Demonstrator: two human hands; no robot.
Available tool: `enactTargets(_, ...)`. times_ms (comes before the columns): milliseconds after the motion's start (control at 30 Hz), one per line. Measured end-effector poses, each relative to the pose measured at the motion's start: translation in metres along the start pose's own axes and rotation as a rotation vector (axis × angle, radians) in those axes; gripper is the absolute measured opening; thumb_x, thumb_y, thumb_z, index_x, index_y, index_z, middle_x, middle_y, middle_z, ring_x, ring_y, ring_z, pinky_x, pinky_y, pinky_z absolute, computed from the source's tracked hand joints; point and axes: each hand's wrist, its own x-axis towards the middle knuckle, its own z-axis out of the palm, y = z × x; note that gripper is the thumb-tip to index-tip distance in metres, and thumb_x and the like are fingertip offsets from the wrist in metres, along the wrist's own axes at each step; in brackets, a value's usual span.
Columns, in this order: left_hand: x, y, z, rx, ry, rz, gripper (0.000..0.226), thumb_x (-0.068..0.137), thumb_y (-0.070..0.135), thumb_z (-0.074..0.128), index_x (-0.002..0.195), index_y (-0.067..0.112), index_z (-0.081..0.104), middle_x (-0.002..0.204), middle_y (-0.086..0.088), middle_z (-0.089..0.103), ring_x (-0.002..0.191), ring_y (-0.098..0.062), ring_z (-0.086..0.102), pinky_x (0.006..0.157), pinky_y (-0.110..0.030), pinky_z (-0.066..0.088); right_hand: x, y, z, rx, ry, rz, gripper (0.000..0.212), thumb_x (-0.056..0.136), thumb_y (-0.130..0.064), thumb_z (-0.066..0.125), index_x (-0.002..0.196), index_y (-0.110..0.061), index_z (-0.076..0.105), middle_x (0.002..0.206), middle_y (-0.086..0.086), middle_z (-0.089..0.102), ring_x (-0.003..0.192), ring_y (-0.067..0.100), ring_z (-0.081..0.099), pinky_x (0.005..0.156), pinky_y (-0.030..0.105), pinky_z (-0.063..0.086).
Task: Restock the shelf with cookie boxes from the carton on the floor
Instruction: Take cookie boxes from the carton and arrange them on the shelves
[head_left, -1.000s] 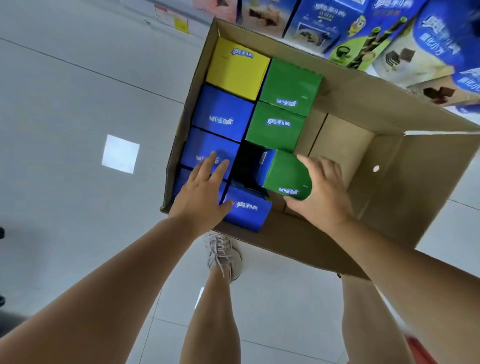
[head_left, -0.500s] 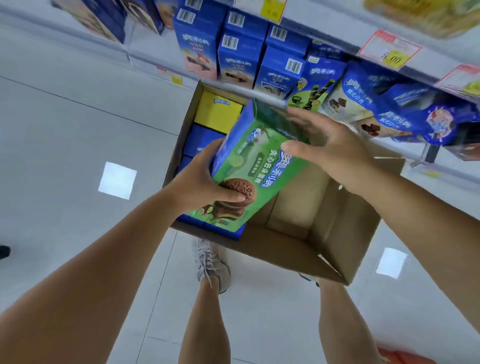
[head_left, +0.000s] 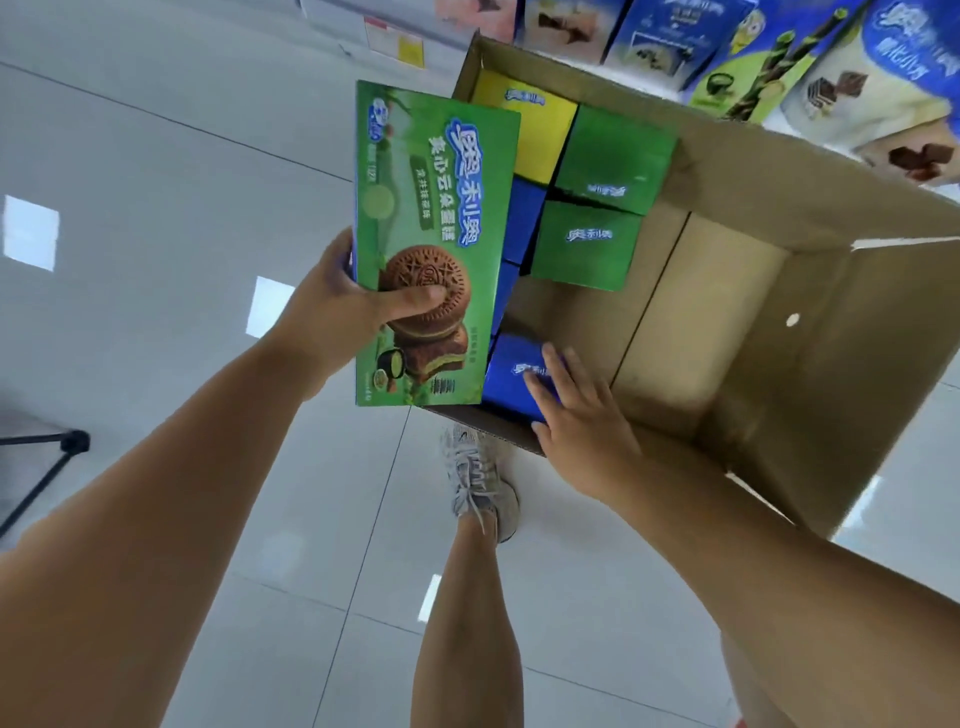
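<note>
Picking is the step in hand. My left hand (head_left: 337, 306) grips a green cookie box (head_left: 431, 218), held up over the carton's left rim. My thumb presses across the printed cookie on its front, and my fingers are hidden behind it. My right hand (head_left: 576, 421) is down inside the carton (head_left: 753, 171), fingers straight and laid flat on top of a blue cookie box (head_left: 511, 374) in the near left corner; they have not closed round it. More boxes stand on end along the left side: two green boxes (head_left: 584, 244), a yellow box (head_left: 530, 119) at the far corner, and other blue ones partly hidden. Next, I judge, my right fingers must curl over the blue box's free right edge and lift it straight up. Then both boxes go to the shelf packs (head_left: 883, 78) beyond the far wall.
</note>
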Motion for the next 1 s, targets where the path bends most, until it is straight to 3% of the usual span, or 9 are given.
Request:
enactTargets(100, 0.005, -0.005, -0.006, 0.013, -0.036, 0.018, 0.080, 0.055, 0.041, 0.088, 0.128, 0.028, 0.057, 0.108, 0.010, 0.074, 0.098, -0.009, 0.071, 0.083, -0.030, 0.057, 0.005, 0.003, 0.013, -0.040, 0.085, 0.043, 0.079, 0.082, -0.042, 0.068, 0.147, -0.015, 0.032, 0.158, 0.016, 0.017, 0.143, 0.037, 0.022, 0.112, 0.051, 0.031)
enactTargets(200, 0.009, -0.009, -0.011, 0.024, -0.065, 0.033, 0.079, 0.055, 0.043, 0.091, 0.126, 0.029, 0.058, 0.110, 0.008, 0.074, 0.102, -0.013, 0.071, 0.092, -0.041, 0.056, 0.016, 0.008, 0.011, 0.005, 0.134, 0.155, 0.082, 0.060, -0.039, 0.085, 0.128, -0.013, 0.047, 0.140, 0.021, 0.042, 0.120, 0.038, 0.047, 0.093, 0.045, 0.045)
enactTargets(300, 0.005, -0.007, -0.012, 0.022, -0.069, 0.040, 0.081, 0.052, 0.049, 0.088, 0.125, 0.031, 0.059, 0.110, 0.009, 0.074, 0.101, -0.013, 0.071, 0.091, -0.041, 0.056, 0.020, 0.007, 0.000, 0.031, 0.123, 0.183, 0.073, 0.066, -0.035, 0.079, 0.126, -0.014, 0.044, 0.123, 0.012, 0.050, 0.109, 0.030, 0.048, 0.079, 0.038, 0.046)
enactTargets(400, -0.013, 0.004, -0.013, 0.019, -0.048, 0.019, 0.084, 0.050, 0.046, 0.092, 0.125, 0.029, 0.058, 0.108, 0.008, 0.074, 0.098, -0.012, 0.072, 0.088, -0.037, 0.057, 0.001, 0.007, -0.036, 0.253, 0.177, 0.265, 0.078, 0.064, -0.036, 0.077, 0.130, -0.020, 0.039, 0.122, 0.003, 0.049, 0.113, 0.024, 0.041, 0.080, 0.037, 0.048)
enactTargets(500, -0.047, 0.033, -0.015, -0.003, -0.041, 0.010, 0.082, 0.049, 0.045, 0.093, 0.122, 0.029, 0.059, 0.107, 0.007, 0.074, 0.097, -0.014, 0.072, 0.086, -0.039, 0.058, -0.042, 0.021, -0.105, 0.419, 0.216, 0.298, 0.091, 0.060, -0.041, 0.080, 0.137, -0.026, 0.034, 0.124, -0.002, 0.048, 0.115, 0.020, 0.040, 0.085, 0.036, 0.045)
enactTargets(667, -0.128, 0.113, -0.020, -0.073, -0.007, 0.030, 0.078, 0.049, 0.044, 0.094, 0.119, 0.028, 0.061, 0.105, 0.006, 0.075, 0.097, -0.016, 0.072, 0.083, -0.036, 0.058, -0.137, 0.031, -0.252, 0.664, 0.268, 0.294, 0.091, 0.053, -0.052, 0.073, 0.135, -0.038, 0.036, 0.124, -0.009, 0.052, 0.116, 0.014, 0.050, 0.095, 0.041, 0.048)
enactTargets(833, -0.233, 0.230, -0.038, -0.075, -0.038, 0.166, 0.097, 0.032, 0.059, 0.093, 0.118, 0.027, 0.063, 0.105, 0.003, 0.076, 0.096, -0.019, 0.073, 0.091, -0.047, 0.056, -0.261, 0.006, -0.412, 0.683, 0.460, 0.171, 0.084, 0.066, -0.043, 0.080, 0.138, -0.035, 0.038, 0.126, -0.014, 0.051, 0.111, 0.009, 0.056, 0.090, 0.032, 0.049)
enactTargets(933, -0.298, 0.301, -0.057, -0.063, -0.020, 0.299, 0.099, 0.030, 0.066, 0.092, 0.118, 0.032, 0.062, 0.107, 0.005, 0.075, 0.099, -0.016, 0.072, 0.091, -0.040, 0.056, -0.337, -0.009, -0.491, 0.663, 0.627, 0.117, 0.079, 0.071, -0.038, 0.081, 0.138, -0.039, 0.039, 0.124, -0.013, 0.054, 0.106, 0.011, 0.060, 0.081, 0.026, 0.050)
enactTargets(1000, -0.345, 0.345, -0.073, -0.072, 0.013, 0.390, 0.082, 0.044, 0.058, 0.092, 0.114, 0.031, 0.059, 0.102, 0.009, 0.072, 0.093, -0.009, 0.068, 0.084, -0.028, 0.053, -0.384, -0.019, -0.533, 0.657, 0.778, 0.096, 0.079, 0.066, -0.043, 0.081, 0.134, -0.045, 0.041, 0.121, -0.012, 0.058, 0.105, 0.013, 0.060, 0.087, 0.031, 0.049)
